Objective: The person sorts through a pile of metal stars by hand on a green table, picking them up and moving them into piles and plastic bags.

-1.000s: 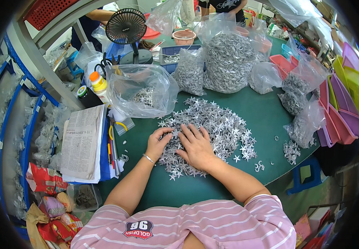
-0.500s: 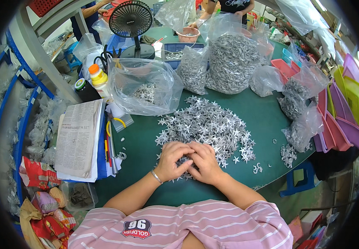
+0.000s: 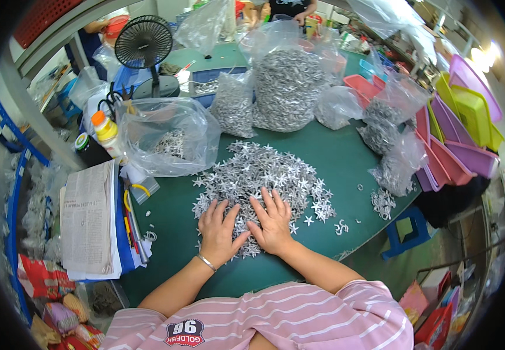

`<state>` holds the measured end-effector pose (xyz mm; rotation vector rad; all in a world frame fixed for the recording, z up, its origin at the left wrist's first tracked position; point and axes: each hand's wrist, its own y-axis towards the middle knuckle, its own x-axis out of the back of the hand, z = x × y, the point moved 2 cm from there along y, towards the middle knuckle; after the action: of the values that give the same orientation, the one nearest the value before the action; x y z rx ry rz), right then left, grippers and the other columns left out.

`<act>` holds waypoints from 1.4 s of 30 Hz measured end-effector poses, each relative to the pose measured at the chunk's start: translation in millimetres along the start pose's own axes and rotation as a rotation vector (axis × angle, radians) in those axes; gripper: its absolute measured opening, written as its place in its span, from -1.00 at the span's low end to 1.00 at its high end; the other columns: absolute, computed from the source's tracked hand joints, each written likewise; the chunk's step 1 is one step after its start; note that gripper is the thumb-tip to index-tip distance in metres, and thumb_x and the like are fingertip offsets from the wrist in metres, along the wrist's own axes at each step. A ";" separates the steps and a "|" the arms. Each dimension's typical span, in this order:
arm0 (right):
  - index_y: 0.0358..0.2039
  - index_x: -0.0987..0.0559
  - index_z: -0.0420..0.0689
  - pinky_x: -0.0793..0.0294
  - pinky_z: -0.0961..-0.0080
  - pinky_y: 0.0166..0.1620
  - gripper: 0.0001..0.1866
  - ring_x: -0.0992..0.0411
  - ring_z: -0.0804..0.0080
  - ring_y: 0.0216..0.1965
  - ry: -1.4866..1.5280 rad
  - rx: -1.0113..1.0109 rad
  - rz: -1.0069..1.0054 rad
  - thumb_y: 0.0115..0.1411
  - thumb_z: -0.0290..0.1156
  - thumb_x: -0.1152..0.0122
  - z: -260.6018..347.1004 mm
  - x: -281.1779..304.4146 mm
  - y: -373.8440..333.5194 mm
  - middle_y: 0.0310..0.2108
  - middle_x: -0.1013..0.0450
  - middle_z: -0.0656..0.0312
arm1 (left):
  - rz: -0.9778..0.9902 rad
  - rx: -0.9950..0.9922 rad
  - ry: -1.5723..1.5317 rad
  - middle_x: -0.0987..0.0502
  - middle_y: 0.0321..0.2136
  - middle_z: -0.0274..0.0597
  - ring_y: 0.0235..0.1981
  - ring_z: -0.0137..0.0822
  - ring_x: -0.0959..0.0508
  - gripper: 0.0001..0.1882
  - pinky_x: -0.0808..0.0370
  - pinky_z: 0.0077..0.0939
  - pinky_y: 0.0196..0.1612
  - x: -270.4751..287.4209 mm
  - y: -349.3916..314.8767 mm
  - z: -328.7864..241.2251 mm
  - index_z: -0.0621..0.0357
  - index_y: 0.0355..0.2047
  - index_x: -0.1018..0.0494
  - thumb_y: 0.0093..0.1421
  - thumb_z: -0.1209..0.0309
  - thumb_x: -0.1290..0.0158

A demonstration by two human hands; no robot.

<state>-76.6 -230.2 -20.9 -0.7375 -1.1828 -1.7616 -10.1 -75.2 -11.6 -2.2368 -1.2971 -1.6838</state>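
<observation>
A heap of small silver star-shaped metal pieces [image 3: 264,166] is spread over the green table [image 3: 171,245]. My left hand [image 3: 220,230] lies on the heap's near left part, its fingers spread. Beside it, my right hand [image 3: 271,223] rests on the near edge of the pile with fingers stretched out. The thumbs almost meet, and neither hand grips anything. Behind the heap on the left stands a clear plastic bag [image 3: 197,140] with some of the stars inside. A few loose rings [image 3: 341,227] and a single star lie to the right of the pile.
Filled bags [image 3: 287,87] stand at the back. A black fan [image 3: 143,44], a capped bottle [image 3: 104,131], newspapers [image 3: 89,216] and yellow-handled pliers [image 3: 127,201] are on the left. Stacked plastic trays [image 3: 448,146] lean at the right, above a blue stool [image 3: 405,233].
My hands were together with fingers touching; now they are apart and spread flat on the stars. The view has shifted, so the table things appear further left.
</observation>
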 end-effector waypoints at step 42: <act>-0.21 -0.54 -0.15 -0.22 0.09 0.13 -0.77 -0.33 0.14 0.07 0.126 0.220 -0.182 0.15 -0.34 -0.10 -23.8 -1.6 77.9 -0.08 -0.45 0.11 | -0.083 0.129 -0.066 -0.23 0.17 0.10 0.20 0.08 -0.23 -0.37 -0.14 -0.12 0.22 -1.6 21.0 -4.7 0.20 0.10 -0.25 0.05 0.28 -0.19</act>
<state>-6.5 -265.4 1.2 -0.3938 -1.3652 -1.7600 -0.3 -92.1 -2.2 -2.2110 -1.4875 -1.5157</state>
